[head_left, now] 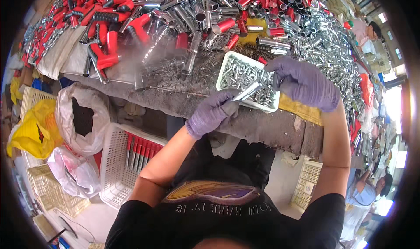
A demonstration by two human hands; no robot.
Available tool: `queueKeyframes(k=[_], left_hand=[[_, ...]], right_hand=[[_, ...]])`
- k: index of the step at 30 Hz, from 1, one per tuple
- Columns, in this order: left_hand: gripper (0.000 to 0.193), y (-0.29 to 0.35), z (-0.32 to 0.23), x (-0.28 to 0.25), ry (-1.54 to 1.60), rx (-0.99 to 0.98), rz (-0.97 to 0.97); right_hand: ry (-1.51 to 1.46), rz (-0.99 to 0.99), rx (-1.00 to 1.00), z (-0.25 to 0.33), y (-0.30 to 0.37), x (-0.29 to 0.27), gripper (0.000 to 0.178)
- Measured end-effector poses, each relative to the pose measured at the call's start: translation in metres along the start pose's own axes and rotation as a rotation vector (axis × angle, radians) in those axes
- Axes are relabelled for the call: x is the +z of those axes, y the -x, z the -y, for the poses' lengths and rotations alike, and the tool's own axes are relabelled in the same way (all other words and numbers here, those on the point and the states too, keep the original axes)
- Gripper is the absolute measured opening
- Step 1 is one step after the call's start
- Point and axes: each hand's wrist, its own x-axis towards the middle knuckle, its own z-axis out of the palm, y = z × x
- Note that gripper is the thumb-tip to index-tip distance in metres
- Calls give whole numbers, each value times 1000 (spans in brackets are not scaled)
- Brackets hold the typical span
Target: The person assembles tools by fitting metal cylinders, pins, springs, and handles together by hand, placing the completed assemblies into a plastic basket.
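Note:
My left hand [214, 112], in a purple glove, is closed round the lower end of a shiny metal tube [247, 92] that slants up to the right. My right hand [306, 82], gloved the same way, has its fingers closed at the upper end of the tube, on a small metal fitting [267, 77] whose exact kind is partly hidden. Both hands are above a white plastic tray [222, 76] of small silvery pins [239, 72], at the bench's near edge. Dark springs [210, 61] lie scattered left of the tray.
Red-handled metal parts [103, 56] and chrome tubes [183, 17] are heaped across the bench, with small silvery fittings [323, 43] piled at right. Below left stand a white basket [114, 170] of red-and-silver pieces and a white sack [83, 113]. Another person [367, 187] is at far right.

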Motion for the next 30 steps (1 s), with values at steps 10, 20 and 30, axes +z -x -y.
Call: queueKeyframes(k=[10, 20, 30], left_hand=[[39, -6, -7, 8, -260, -48, 144], [33, -6, 1, 7, -265, -77, 112], [39, -7, -23, 10, -107, -232, 11]], right_hand=[[98, 367, 203, 2, -33, 12, 39], [793, -447, 378, -140, -75, -25, 35], [163, -863, 287, -128, -28, -19, 32]])
